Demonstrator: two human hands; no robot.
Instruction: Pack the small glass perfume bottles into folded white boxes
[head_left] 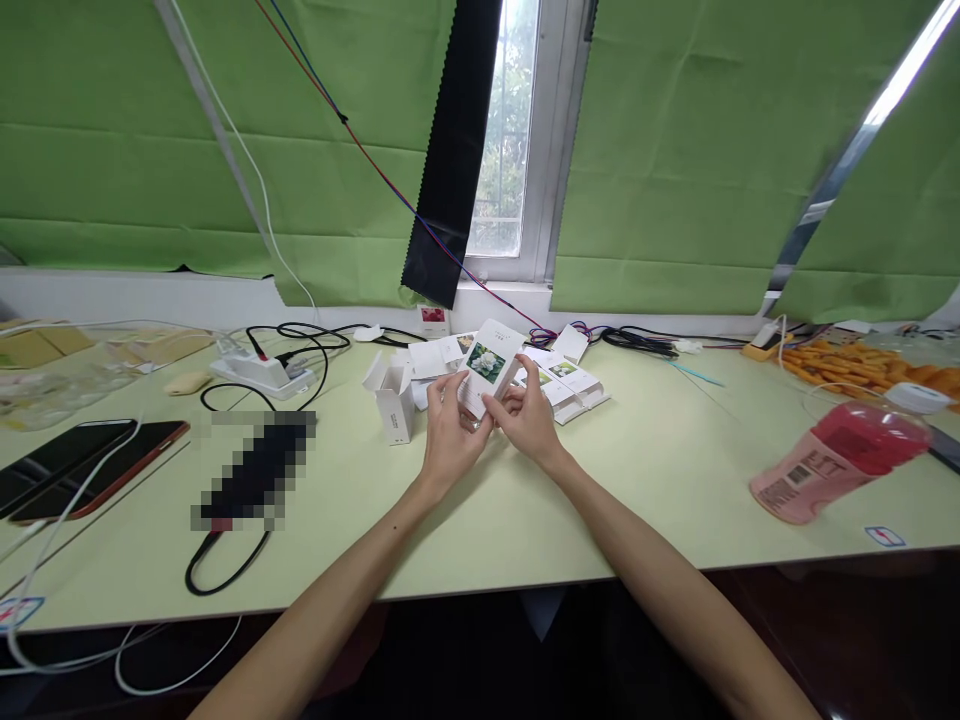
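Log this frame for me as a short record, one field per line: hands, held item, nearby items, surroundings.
left hand: holding the flower card
right hand: on the same card, opposite side
held item: white flower card, picture side visible
left of hands: small white box, top open
right of hands: more white flower-picture pieces
surroundings: table, power strip, pink bottle

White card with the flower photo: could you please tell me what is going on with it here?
A person's left hand and right hand together hold up the white card with a white-flower photo over the pale green table. An open, white cardboard box stands to the left of the hands. More white picture cards lie behind and to the right.
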